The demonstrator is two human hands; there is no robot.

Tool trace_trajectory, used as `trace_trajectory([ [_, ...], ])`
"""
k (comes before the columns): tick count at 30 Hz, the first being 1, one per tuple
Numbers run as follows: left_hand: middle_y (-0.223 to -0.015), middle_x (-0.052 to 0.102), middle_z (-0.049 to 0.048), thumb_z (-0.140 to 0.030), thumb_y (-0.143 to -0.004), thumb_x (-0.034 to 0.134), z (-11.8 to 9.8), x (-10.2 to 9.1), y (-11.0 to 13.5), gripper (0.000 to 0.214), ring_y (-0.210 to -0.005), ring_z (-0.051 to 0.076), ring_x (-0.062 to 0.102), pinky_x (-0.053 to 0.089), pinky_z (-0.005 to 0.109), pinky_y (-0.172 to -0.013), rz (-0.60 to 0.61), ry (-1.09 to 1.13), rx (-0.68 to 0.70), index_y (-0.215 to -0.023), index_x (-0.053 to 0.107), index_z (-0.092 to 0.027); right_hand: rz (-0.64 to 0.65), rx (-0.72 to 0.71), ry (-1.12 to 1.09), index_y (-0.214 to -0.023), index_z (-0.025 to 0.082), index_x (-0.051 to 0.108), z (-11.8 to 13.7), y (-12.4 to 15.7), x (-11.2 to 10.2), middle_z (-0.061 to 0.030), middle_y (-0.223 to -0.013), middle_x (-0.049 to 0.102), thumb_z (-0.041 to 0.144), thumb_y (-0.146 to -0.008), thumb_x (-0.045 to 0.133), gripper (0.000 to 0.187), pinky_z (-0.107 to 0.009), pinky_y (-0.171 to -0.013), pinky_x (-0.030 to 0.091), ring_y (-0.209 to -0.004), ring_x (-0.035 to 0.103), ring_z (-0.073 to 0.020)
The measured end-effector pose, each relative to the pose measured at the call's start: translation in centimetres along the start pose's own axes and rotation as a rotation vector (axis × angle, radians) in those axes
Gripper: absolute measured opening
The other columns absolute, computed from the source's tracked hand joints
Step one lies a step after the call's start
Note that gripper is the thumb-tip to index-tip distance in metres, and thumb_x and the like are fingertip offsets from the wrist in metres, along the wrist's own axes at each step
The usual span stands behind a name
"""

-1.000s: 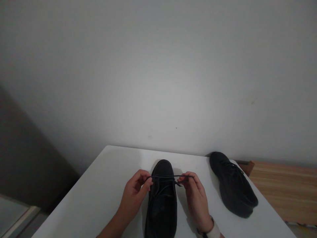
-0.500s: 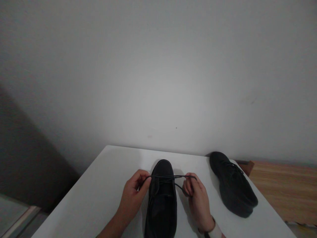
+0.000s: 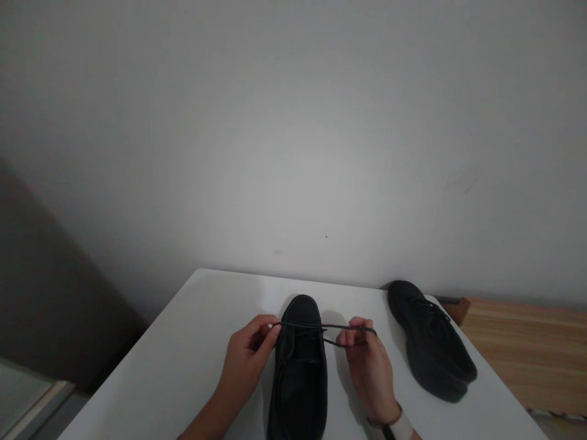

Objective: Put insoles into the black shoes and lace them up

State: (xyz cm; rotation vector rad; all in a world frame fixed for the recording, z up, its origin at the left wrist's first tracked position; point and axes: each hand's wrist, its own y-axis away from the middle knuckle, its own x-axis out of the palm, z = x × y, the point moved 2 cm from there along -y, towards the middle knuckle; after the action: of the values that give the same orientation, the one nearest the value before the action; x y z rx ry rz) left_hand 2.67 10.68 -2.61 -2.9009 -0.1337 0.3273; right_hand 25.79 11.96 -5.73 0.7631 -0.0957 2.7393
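A black shoe [image 3: 299, 373] stands on the white table [image 3: 192, 348], toe pointing away from me. Its thin black lace [image 3: 337, 329] runs taut across the shoe between my hands. My left hand [image 3: 245, 360] is closed at the shoe's left side, pinching one end of the lace between thumb and fingers. My right hand [image 3: 369, 366] is closed at the shoe's right side, with a loop of the lace pulled out through its fingers. A pale band shows on my right wrist.
A second black shoe [image 3: 431, 339] lies on the table's right part, laces tied. A plain wall [image 3: 293, 153] rises right behind the table. A wooden surface [image 3: 527, 348] adjoins the table on the right. Floor shows at the lower left.
My right hand has moved to the right, drawing the lace loop farther out from the shoe. My left hand has stayed nearly still.
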Motion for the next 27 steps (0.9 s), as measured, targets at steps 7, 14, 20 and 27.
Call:
trace_trajectory([
  [7, -0.06, 0.052, -0.0047, -0.044, -0.089, 0.061, 0.4, -0.1, -0.1, 0.026, -0.055, 0.014, 0.049, 0.038, 0.022, -0.053, -0.013, -0.079, -0.002, -0.09, 0.071, -0.02, 0.052, 0.09, 0.086, -0.078, 0.02, 0.063, -0.3, 0.7, 0.1, 0.0123, -0.044, 0.027, 0.063, -0.085, 0.062, 0.044, -0.02, -0.037, 0.018, -0.037, 0.018, -0.0064],
  [14, -0.069, 0.065, 0.0004, -0.037, -0.092, 0.055, 0.1, 0.4, -0.3, 0.024, -0.064, 0.019, 0.06, 0.043, 0.026, -0.061, 0.113, -0.256, 0.05, -0.082, 0.07, -0.021, 0.053, 0.112, 0.232, -0.074, 0.018, 0.064, -0.5, 0.8, 0.0, 0.01, -0.048, 0.034, 0.065, -0.074, 0.073, 0.048, -0.019, -0.039, 0.019, -0.041, 0.025, -0.0062],
  [20, -0.075, 0.065, 0.0024, -0.03, -0.089, 0.055, -0.2, 0.5, -0.4, 0.017, -0.069, 0.02, 0.06, 0.044, 0.028, -0.064, 0.144, -0.3, 0.081, -0.08, 0.066, -0.022, 0.087, 0.079, 0.316, -0.075, 0.018, 0.065, -0.8, 1.2, 0.4, 0.0086, -0.05, 0.035, 0.066, -0.076, 0.071, 0.048, -0.021, -0.039, 0.02, -0.043, 0.027, -0.008],
  [27, -0.072, 0.057, 0.0003, -0.028, -0.089, 0.052, 0.1, 0.7, -0.4, 0.017, -0.066, 0.018, 0.055, 0.041, 0.027, -0.061, 0.153, -0.352, 0.105, -0.074, 0.056, -0.022, 0.141, -0.061, 0.391, -0.091, 0.021, 0.065, 0.0, 1.7, 1.0, 0.0039, -0.064, 0.051, 0.057, -0.082, 0.071, 0.038, -0.024, -0.051, 0.04, -0.056, 0.045, -0.0129],
])
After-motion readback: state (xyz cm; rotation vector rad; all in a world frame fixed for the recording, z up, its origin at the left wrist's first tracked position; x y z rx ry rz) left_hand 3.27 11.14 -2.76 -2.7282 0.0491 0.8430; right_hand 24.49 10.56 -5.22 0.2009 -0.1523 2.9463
